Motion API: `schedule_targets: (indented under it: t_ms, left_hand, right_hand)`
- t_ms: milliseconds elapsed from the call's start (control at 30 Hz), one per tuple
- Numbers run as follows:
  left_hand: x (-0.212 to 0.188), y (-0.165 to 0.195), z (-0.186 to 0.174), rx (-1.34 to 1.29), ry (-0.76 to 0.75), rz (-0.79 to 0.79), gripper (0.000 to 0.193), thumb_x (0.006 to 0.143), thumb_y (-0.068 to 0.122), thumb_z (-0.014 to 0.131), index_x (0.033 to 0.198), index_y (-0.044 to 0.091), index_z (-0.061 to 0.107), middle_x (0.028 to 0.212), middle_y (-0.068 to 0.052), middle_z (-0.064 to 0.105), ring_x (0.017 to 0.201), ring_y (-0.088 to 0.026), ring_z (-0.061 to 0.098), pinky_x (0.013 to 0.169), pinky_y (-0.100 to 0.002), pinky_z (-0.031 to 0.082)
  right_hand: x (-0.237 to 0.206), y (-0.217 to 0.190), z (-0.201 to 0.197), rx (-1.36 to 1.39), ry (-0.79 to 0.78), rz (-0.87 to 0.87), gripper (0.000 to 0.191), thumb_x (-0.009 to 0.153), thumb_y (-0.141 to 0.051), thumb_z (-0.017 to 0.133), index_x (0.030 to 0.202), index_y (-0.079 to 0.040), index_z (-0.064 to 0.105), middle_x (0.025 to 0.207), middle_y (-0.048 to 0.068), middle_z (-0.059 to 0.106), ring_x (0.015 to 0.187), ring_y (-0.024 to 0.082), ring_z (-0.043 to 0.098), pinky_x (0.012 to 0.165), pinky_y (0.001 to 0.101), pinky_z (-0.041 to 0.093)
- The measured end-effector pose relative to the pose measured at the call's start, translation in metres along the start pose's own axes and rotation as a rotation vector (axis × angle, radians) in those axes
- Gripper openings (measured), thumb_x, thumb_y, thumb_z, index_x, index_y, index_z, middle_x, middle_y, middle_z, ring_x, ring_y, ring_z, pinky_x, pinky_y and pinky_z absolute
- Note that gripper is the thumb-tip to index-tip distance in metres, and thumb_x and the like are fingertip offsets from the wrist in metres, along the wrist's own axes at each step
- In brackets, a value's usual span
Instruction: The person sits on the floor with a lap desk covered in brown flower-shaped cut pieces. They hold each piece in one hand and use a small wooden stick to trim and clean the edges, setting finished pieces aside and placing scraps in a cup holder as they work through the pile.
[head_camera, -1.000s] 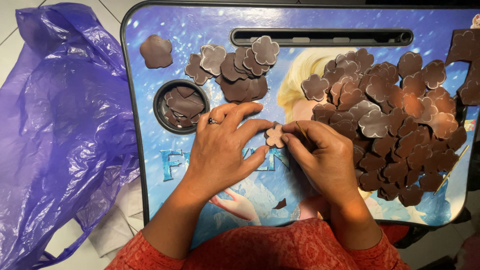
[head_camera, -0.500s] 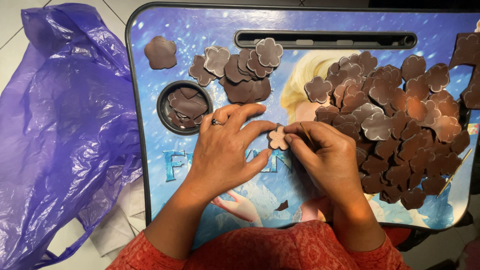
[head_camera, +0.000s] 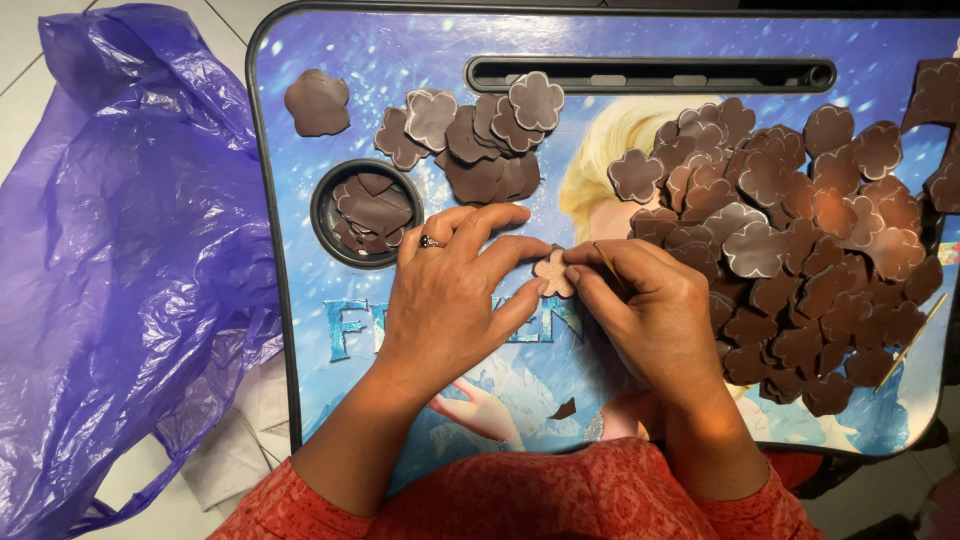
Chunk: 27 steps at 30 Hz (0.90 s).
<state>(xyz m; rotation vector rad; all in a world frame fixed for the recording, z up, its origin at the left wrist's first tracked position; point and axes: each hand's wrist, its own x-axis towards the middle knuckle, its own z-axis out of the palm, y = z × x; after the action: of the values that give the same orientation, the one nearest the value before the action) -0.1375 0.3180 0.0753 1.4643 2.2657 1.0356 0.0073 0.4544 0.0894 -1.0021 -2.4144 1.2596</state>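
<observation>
Both hands together mid-tray (head_camera: 300, 330): L hand (head_camera: 450, 300) & R hand (head_camera: 655, 315) pinch 1 small flower cutout (head_camera: 553, 274) btwn fingertips, just above tray surface. Brown flower pile (head_camera: 800, 250) to R, cup recess (head_camera: 368, 212) w/ scraps to L, purple bag (head_camera: 120, 260) beside tray.

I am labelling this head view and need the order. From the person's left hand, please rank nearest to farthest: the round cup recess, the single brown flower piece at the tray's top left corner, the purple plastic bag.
1. Round cup recess, just up-left of the left hand.
2. Single brown flower piece, further up, near the tray's corner.
3. Purple plastic bag, off the tray, far left; only its main bulk is judged.
</observation>
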Motion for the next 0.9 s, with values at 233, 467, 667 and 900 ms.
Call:
schedule_targets:
  t_ms: [233, 467, 667, 900]
  left_hand:
    - [0.0022, 0.0049, 0.004, 0.029, 0.025, 0.003, 0.022, 0.083, 0.028, 0.079, 0.104, 0.02, 0.077, 0.128, 0.001, 0.065, 0.121, -0.026, 0.056, 0.1, -0.046, 0.038]
    - [0.0038, 0.0045, 0.0052, 0.031, 0.012, 0.002, 0.021, 0.084, 0.028, 0.079, 0.104, 0.021, 0.078, 0.128, 0.002, 0.065, 0.121, -0.026, 0.056, 0.099, -0.047, 0.039]
    - [0.0043, 0.0032, 0.0072, 0.032, 0.005, 0.009, 0.021, 0.084, 0.03, 0.08, 0.104, 0.022, 0.078, 0.128, 0.002, 0.065, 0.119, -0.025, 0.056, 0.096, -0.046, 0.039]
    - [0.0037, 0.0038, 0.0094, 0.061, 0.015, 0.023, 0.023, 0.086, 0.035, 0.081, 0.105, 0.023, 0.078, 0.127, 0.003, 0.065, 0.119, -0.025, 0.056, 0.096, -0.046, 0.039]
  right_hand:
    - [-0.0056, 0.0047, -0.0088, -0.045, 0.084, -0.028, 0.017, 0.09, -0.002, 0.077, 0.107, -0.002, 0.076, 0.096, 0.006, 0.074, 0.076, 0.008, 0.065, 0.066, 0.0228, 0.051]
    - [-0.0042, 0.0083, -0.0095, -0.037, 0.064, -0.04, 0.018, 0.087, -0.003, 0.08, 0.104, -0.003, 0.077, 0.092, 0.005, 0.072, 0.073, 0.009, 0.066, 0.063, 0.0238, 0.052]
    - [-0.0025, 0.0093, -0.009, -0.064, 0.059, -0.069, 0.016, 0.089, -0.001, 0.079, 0.104, -0.003, 0.077, 0.092, 0.007, 0.072, 0.075, 0.011, 0.069, 0.066, 0.0251, 0.054]
    - [-0.002, 0.0098, -0.0102, -0.088, 0.057, -0.086, 0.015, 0.089, -0.002, 0.078, 0.104, -0.003, 0.076, 0.091, 0.008, 0.071, 0.076, 0.014, 0.07, 0.066, 0.0266, 0.054]
